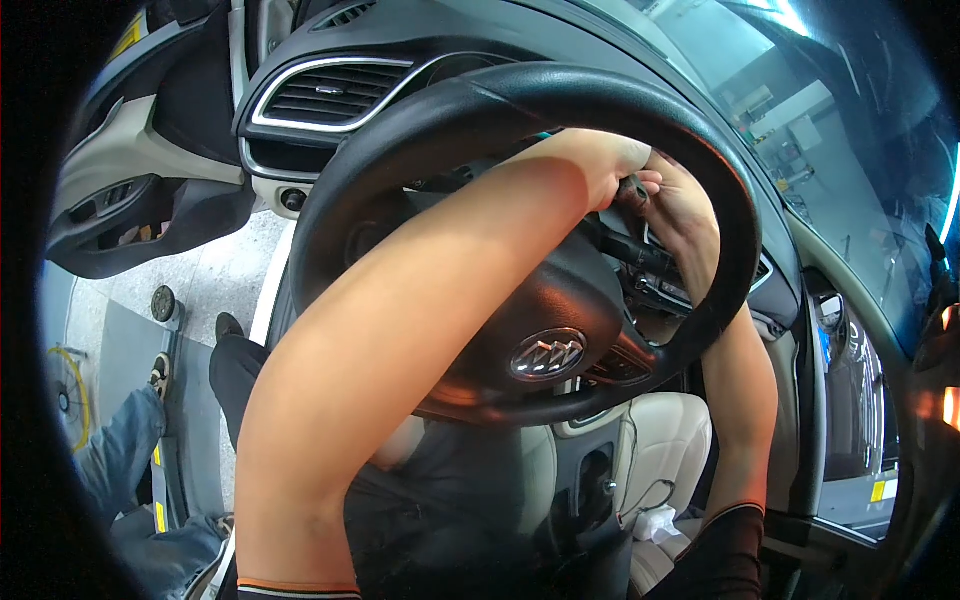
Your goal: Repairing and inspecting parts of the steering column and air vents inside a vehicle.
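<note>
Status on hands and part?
Left hand and right hand together at small dark part. Grip unclear. Steering wheel rim crosses in front of right forearm.

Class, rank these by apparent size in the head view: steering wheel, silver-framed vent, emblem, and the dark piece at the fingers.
1. Steering wheel
2. Vent
3. Emblem
4. Dark piece: visible part smallest; fingers partly cover it, so full size unsure.

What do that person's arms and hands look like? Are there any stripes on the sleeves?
Yes, there are stripes! The left sleeve is dark and short, edged with orange and white lines. The right sleeve is dark too, with an orange line. The left forearm and right forearm are bare. The left hand and right hand wear no gloves.
</note>
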`<control>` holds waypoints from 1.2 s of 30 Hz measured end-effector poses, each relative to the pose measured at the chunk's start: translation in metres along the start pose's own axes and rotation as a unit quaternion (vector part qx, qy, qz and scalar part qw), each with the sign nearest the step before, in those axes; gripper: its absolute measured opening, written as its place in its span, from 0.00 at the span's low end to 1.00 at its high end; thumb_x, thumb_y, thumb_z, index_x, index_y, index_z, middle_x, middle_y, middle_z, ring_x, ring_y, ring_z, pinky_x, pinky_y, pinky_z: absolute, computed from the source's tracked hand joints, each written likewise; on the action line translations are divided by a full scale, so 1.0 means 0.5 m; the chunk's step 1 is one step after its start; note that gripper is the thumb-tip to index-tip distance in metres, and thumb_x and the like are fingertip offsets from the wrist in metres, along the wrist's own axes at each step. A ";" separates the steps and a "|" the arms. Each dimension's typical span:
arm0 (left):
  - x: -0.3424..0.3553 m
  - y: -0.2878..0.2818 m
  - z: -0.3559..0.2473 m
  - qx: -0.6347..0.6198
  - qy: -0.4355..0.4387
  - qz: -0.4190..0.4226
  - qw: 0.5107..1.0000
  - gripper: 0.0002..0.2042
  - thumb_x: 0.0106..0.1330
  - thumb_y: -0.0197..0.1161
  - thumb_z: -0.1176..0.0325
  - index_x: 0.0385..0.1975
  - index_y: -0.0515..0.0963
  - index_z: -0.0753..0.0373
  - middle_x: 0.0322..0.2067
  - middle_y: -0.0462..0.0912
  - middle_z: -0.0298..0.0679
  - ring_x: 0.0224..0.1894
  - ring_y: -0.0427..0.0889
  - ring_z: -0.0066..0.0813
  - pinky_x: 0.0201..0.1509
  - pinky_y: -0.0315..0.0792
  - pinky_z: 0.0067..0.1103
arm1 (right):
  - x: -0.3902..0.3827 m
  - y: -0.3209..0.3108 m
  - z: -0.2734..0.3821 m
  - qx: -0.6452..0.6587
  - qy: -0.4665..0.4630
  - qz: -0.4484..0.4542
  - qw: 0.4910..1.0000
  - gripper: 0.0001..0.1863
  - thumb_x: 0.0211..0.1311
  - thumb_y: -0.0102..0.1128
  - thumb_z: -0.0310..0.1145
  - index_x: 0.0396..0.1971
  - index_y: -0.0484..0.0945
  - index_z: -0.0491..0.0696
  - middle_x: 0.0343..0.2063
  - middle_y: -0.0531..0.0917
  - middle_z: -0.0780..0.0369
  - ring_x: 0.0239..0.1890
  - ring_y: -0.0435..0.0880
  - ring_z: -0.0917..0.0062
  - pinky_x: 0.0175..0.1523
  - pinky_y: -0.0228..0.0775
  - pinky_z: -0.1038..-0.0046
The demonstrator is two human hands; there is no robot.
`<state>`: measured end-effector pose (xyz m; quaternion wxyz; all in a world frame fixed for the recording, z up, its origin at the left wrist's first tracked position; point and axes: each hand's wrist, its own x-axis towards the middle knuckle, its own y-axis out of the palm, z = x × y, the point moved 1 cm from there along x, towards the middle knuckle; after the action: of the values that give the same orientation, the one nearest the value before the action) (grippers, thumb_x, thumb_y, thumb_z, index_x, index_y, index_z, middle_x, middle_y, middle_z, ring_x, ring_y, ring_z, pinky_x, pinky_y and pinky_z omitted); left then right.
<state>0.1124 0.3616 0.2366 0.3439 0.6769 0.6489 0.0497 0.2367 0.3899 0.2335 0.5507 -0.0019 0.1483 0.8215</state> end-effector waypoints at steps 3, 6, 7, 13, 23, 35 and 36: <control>0.001 -0.023 0.001 -0.021 -0.013 0.001 1.000 0.11 0.72 0.42 0.71 0.44 0.66 0.72 0.33 0.81 0.45 0.25 0.83 0.27 0.28 0.83 0.16 | 0.015 0.006 -0.011 0.046 0.021 0.034 0.998 0.08 0.66 0.47 0.26 0.41 0.73 0.40 0.25 0.72 0.72 0.19 0.63 0.94 0.28 0.59 0.90; 0.001 0.016 -0.003 -0.036 -0.011 0.025 0.999 0.11 0.73 0.40 0.71 0.44 0.66 0.73 0.34 0.81 0.46 0.25 0.83 0.27 0.28 0.83 0.15 | -0.006 -0.011 0.020 -0.022 -0.012 0.035 0.999 0.10 0.66 0.46 0.25 0.44 0.72 0.37 0.28 0.73 0.70 0.20 0.63 0.94 0.26 0.57 0.92; -0.002 0.014 -0.002 -0.045 0.004 -0.001 0.999 0.11 0.73 0.40 0.71 0.44 0.66 0.74 0.34 0.80 0.47 0.25 0.83 0.28 0.28 0.83 0.16 | -0.006 -0.007 0.018 -0.013 -0.007 0.050 0.999 0.11 0.66 0.45 0.24 0.44 0.72 0.37 0.29 0.73 0.69 0.21 0.63 0.94 0.26 0.56 0.92; 0.015 -0.023 0.008 -0.033 -0.008 0.010 0.999 0.07 0.66 0.48 0.74 0.34 0.74 0.68 0.23 0.82 0.40 0.17 0.79 0.21 0.13 0.74 0.17 | 0.121 -0.087 -0.039 0.007 0.017 -0.034 0.999 0.11 0.67 0.43 0.24 0.45 0.72 0.36 0.29 0.73 0.69 0.22 0.63 0.94 0.25 0.56 0.92; 0.006 -0.012 0.004 -0.063 0.004 0.016 0.998 0.09 0.71 0.45 0.74 0.41 0.66 0.75 0.33 0.80 0.52 0.24 0.83 0.32 0.25 0.83 0.17 | 0.082 -0.082 -0.019 0.047 0.013 0.063 0.997 0.09 0.67 0.45 0.25 0.42 0.72 0.37 0.25 0.72 0.70 0.20 0.63 0.94 0.25 0.58 0.91; 0.014 -0.002 0.007 -0.064 -0.026 0.028 0.997 0.08 0.71 0.44 0.73 0.38 0.67 0.72 0.32 0.80 0.47 0.25 0.83 0.28 0.22 0.82 0.17 | 0.155 -0.193 -0.048 0.033 0.011 0.032 0.999 0.10 0.69 0.45 0.30 0.42 0.72 0.40 0.25 0.73 0.69 0.23 0.67 0.90 0.28 0.61 0.87; 0.015 -0.021 0.006 -0.068 -0.024 0.019 0.997 0.08 0.71 0.44 0.73 0.38 0.67 0.72 0.32 0.80 0.47 0.25 0.83 0.28 0.22 0.82 0.17 | 0.149 -0.166 -0.054 0.034 0.017 0.040 0.998 0.10 0.69 0.45 0.30 0.42 0.72 0.40 0.25 0.73 0.69 0.23 0.67 0.90 0.28 0.61 0.87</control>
<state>0.1062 0.3663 0.2261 0.4038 0.6650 0.6227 0.0838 0.2779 0.4796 0.1751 0.5146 0.0082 0.1853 0.8371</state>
